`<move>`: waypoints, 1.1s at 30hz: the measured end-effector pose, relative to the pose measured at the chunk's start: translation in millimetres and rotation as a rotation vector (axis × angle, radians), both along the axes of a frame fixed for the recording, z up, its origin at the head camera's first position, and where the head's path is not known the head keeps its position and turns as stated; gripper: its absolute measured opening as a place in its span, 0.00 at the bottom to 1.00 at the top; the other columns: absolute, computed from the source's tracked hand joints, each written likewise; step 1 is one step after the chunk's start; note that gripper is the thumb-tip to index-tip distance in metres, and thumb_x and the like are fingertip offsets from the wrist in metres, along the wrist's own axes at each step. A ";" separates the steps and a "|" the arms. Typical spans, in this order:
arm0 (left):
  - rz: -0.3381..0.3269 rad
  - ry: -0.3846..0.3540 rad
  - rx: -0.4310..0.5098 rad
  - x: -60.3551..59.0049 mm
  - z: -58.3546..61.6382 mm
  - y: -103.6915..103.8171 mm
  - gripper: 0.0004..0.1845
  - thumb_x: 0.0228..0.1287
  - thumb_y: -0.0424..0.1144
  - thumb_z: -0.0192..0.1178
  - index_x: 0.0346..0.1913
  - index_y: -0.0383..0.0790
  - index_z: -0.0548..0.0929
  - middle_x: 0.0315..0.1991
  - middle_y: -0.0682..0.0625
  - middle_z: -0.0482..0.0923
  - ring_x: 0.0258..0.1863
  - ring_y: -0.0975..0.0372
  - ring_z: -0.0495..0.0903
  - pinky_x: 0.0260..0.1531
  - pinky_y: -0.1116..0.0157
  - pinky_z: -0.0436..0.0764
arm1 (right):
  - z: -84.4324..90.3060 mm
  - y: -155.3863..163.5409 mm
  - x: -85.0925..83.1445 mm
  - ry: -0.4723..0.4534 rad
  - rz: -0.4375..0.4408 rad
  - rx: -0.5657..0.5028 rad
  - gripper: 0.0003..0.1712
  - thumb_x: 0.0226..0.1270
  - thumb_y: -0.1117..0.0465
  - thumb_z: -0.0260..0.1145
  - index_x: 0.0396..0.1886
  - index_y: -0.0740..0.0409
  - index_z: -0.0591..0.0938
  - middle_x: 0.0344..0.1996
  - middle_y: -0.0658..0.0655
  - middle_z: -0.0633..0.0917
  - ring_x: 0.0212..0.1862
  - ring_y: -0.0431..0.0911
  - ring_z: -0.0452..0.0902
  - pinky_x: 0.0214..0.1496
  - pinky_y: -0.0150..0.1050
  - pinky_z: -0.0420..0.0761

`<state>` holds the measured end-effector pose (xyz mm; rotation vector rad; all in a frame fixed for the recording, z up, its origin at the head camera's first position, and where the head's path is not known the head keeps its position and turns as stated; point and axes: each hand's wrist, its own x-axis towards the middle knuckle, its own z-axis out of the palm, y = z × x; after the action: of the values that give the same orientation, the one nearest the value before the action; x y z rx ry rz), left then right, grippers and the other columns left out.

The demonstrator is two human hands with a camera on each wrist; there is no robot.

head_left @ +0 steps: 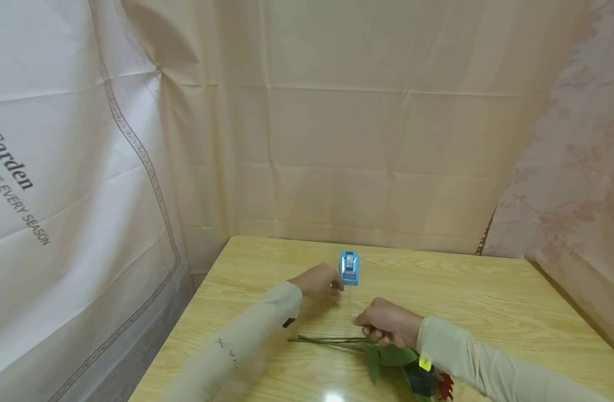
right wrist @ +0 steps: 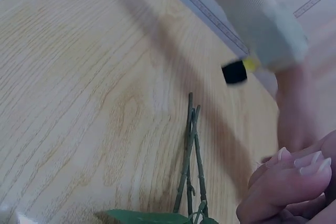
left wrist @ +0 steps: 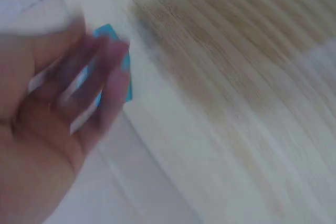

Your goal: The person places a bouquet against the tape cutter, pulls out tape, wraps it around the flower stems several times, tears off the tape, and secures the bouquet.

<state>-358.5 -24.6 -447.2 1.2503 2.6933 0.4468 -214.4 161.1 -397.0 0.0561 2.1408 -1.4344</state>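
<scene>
Soft, even overhead light is filling the scene. A glare spot is showing on the table (head_left: 488, 301) near its front edge. Motion blur is smearing the left hand (left wrist: 58, 103) throughout the left wrist view. The head view's edges are bending slightly.

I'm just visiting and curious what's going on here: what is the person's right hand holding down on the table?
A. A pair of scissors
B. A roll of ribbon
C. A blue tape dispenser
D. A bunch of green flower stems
D: in the head view the right hand is curled round the green flower stems lying on the wooden table, while the blue tape dispenser stands farther back by the left hand.
</scene>
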 end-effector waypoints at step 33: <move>-0.183 0.357 -0.059 101.4 -27.7 -41.9 0.11 0.60 0.53 0.71 0.41 0.54 0.93 0.34 0.63 0.85 0.32 0.75 0.78 0.35 0.79 0.75 | -6.7 -1.9 2.6 0.010 0.002 -0.003 0.21 0.77 0.62 0.60 0.18 0.55 0.75 0.14 0.46 0.68 0.15 0.35 0.55 0.18 0.26 0.59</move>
<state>-257.1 -66.5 -474.9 1.6802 2.8050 0.1287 -211.9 159.2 -403.7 0.0462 2.1460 -1.4395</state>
